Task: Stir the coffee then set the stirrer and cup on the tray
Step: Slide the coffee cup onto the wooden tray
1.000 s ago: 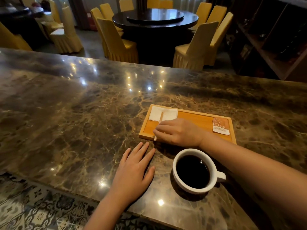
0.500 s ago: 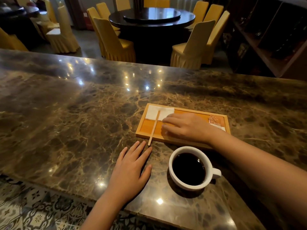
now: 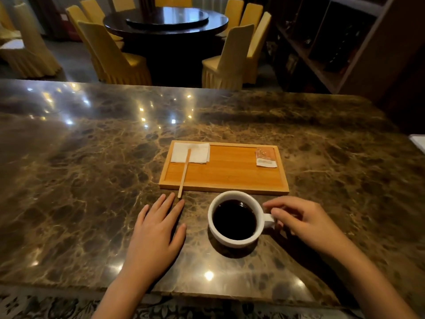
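Note:
A white cup [image 3: 236, 238] of black coffee stands on the marble counter just in front of the wooden tray [image 3: 227, 173]. My right hand [image 3: 301, 219] is at the cup's handle, its fingertips touching it. The wooden stirrer [image 3: 184, 172] lies across the tray's left part, its far end on a white napkin [image 3: 195, 153] and its near end sticking out over the tray's front rim. My left hand [image 3: 156, 236] rests flat on the counter, fingers apart, just short of the stirrer's near tip.
An orange sugar packet [image 3: 265, 157] lies in the tray's far right corner. The marble counter [image 3: 80, 180] stretches wide to the left and right. Beyond it stand yellow-covered chairs [image 3: 232, 56] around a dark round table [image 3: 165, 21], with shelving [image 3: 345, 42] at the right.
My right hand left the stirrer lying on the tray and napkin, then drew back to the cup's handle. My left hand stayed flat on the counter.

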The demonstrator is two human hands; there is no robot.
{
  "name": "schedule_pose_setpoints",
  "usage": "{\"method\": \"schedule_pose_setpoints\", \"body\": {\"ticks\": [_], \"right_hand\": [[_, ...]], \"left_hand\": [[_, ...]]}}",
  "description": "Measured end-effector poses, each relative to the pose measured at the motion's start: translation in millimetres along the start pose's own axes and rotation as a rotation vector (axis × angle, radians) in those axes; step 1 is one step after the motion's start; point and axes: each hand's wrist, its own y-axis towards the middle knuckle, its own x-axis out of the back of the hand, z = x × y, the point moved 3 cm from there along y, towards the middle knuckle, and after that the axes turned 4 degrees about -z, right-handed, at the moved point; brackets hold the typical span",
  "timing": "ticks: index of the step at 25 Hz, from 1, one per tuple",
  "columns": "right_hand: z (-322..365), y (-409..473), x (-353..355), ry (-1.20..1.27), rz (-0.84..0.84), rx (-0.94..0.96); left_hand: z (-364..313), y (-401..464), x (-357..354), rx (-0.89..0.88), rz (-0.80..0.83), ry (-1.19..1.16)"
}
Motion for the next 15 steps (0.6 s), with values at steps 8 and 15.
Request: {"method": "schedule_pose_setpoints", "body": {"ticks": [8, 15], "right_hand": [[5.0, -13.6, -24.2, 0.263, 0.004, -0.127], [2.3, -16.9, -36.1, 0.433, 0.015, -0.177]], "left_hand": [[0.5, -0.3, -0.3, -0.018, -0.002, -0.001], [0.9, -0.4, -0.1, -0.024, -0.003, -0.001]]}}
